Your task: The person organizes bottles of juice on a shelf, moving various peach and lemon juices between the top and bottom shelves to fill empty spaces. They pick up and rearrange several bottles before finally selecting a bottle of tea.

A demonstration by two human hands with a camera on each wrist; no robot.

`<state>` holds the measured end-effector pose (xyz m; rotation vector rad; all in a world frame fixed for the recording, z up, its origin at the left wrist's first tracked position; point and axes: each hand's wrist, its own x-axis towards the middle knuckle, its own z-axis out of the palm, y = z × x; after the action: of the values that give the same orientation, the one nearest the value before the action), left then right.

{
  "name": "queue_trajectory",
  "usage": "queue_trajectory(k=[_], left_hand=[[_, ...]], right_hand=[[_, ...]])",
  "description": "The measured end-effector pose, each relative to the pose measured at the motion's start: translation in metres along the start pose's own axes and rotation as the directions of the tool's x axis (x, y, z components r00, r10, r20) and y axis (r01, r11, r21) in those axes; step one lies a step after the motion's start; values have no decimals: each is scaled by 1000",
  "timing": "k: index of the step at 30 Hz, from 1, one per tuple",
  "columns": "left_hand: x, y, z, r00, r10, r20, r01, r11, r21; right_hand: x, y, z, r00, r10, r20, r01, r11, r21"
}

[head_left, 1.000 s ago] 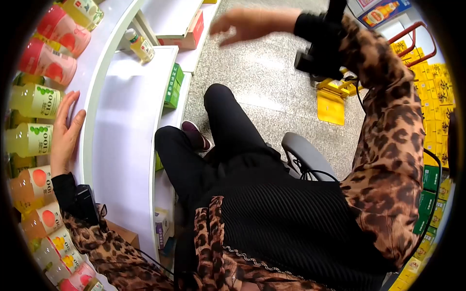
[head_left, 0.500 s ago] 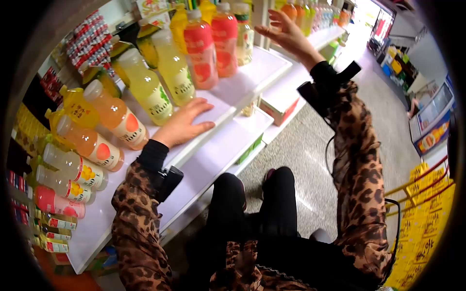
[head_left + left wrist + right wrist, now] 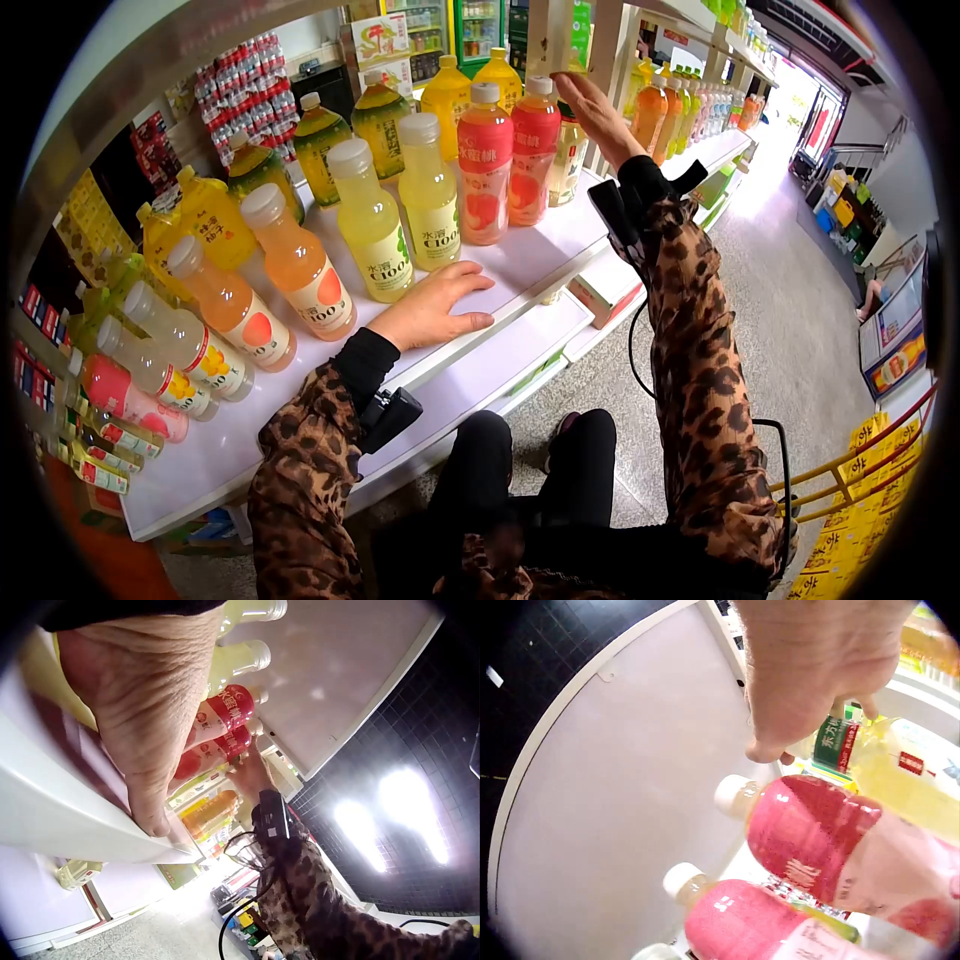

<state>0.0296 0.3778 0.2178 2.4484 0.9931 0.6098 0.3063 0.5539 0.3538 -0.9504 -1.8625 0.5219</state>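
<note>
Shelf edge [image 3: 522, 298] under flat L hand [image 3: 432, 312]; R hand [image 3: 595, 112] at pale bottle [image 3: 567, 162].

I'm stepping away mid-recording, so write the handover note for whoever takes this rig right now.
Left hand: open, palm flat on the front edge of the white shop shelf, holding nothing.
Right hand: raised to the pale yellow plastic bottle with a green label, behind two pink plastic bottles with white caps; whether its fingers grip it cannot be told.
Done: nothing lifted; every bottle in view stands on the shelves.
Left: the pale yellow bottle is not yet off the shelf.
</note>
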Motion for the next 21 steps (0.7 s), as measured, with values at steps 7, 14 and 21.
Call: queue_trajectory(k=[7,14,21], left_hand=[[0,-2,1,999,-18,29,18,1000,13],[2,-3,0,998,58,4,-59,996,69],[3,-5,1,995,98,-10,-97,993,65]], right_hand=[[-11,28,-5,936,-314,-159,252,913,-320],[-73,24,-28,907,-190,-377,150,980,-133],[-173,-36,-88,923,76,-378,-1,981,196]])
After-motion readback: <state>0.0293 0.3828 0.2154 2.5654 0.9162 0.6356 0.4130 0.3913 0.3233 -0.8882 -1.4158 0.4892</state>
